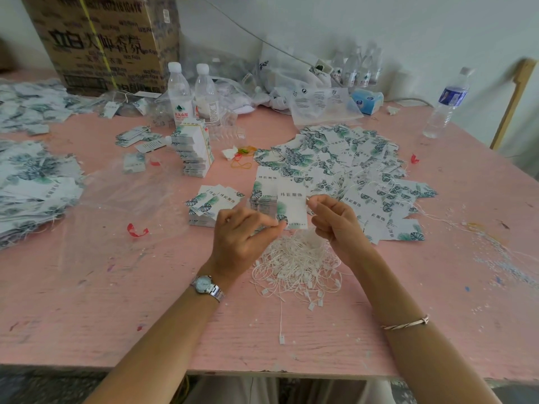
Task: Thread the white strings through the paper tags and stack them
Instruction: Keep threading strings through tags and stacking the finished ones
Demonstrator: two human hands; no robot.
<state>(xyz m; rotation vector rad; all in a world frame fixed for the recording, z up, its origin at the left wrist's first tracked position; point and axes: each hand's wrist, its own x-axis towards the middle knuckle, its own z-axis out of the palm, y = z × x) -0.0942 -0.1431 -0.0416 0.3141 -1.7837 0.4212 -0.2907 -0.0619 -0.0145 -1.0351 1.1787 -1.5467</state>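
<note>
My left hand [243,231] pinches the lower edge of a white paper tag [292,207] printed with green leaves, holding it upright above the table. At the tag's upper right corner, my right hand [335,220] pinches something thin and white between thumb and forefinger; it looks like a string end. A tangled heap of white strings [297,266] with small plastic locks lies just below both hands. A fanned stack of tags [211,204] sits left of the held tag. Several threaded tags [350,164] are spread loosely behind and to the right.
The pink table [116,301] carries more tag piles at the far left [35,182], a stack of bundled tags [194,151], two water bottles [191,94], a cardboard box [108,42], plastic bags [315,100] and another bottle [446,103] at the right.
</note>
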